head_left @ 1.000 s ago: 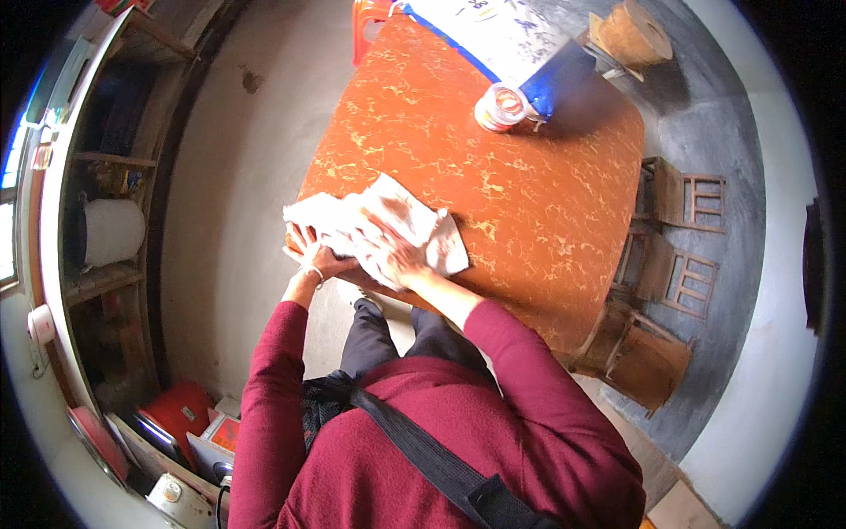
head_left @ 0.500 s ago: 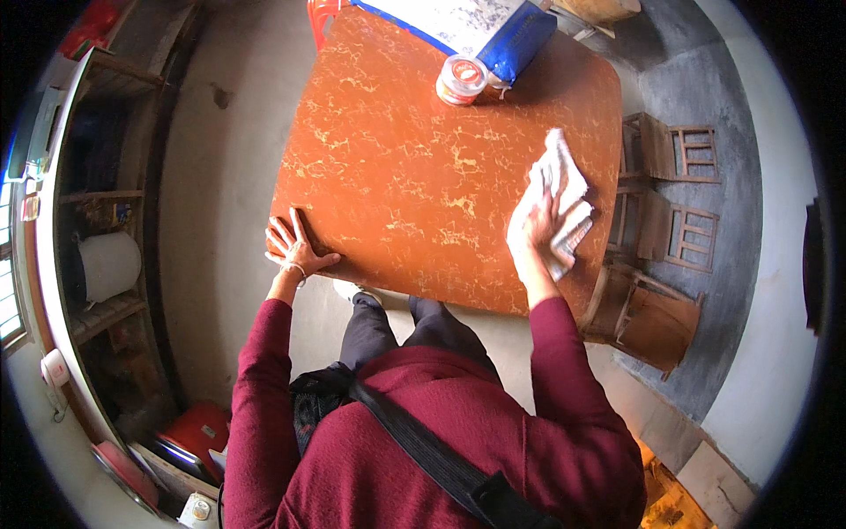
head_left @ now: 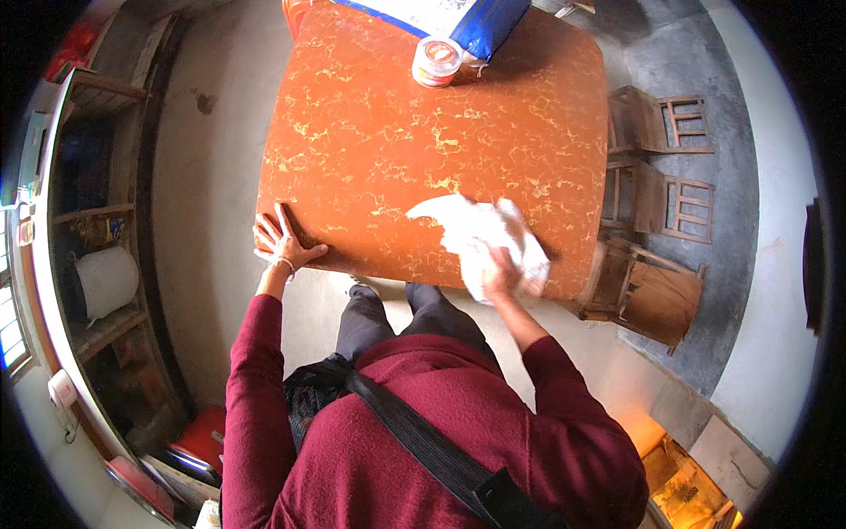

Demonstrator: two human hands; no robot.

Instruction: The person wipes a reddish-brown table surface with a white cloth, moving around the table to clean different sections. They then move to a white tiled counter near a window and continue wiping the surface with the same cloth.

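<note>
A brown-orange table (head_left: 370, 167) with a yellow marbled pattern stands in front of me. My left hand (head_left: 286, 242) lies on its near left corner, fingers spread, holding nothing. Towards the near right edge, my right hand (head_left: 502, 273) presses a white cloth (head_left: 485, 229) against the tabletop. The cloth is crumpled, with one corner trailing out to the left. Motion blurs the right hand's fingers, and the cloth partly hides them.
At the far edge sit a round clear tub (head_left: 437, 60) and a blue and white package (head_left: 489, 31). Wooden chairs (head_left: 656, 300) line the right side. Shelving (head_left: 97, 212) runs along the left. A red chair (head_left: 295, 13) shows behind the table's far left corner.
My right hand has swept the cloth leftward and nearer to me, from the table's right side. The left hand stays planted at its corner. The whole view has shifted slightly.
</note>
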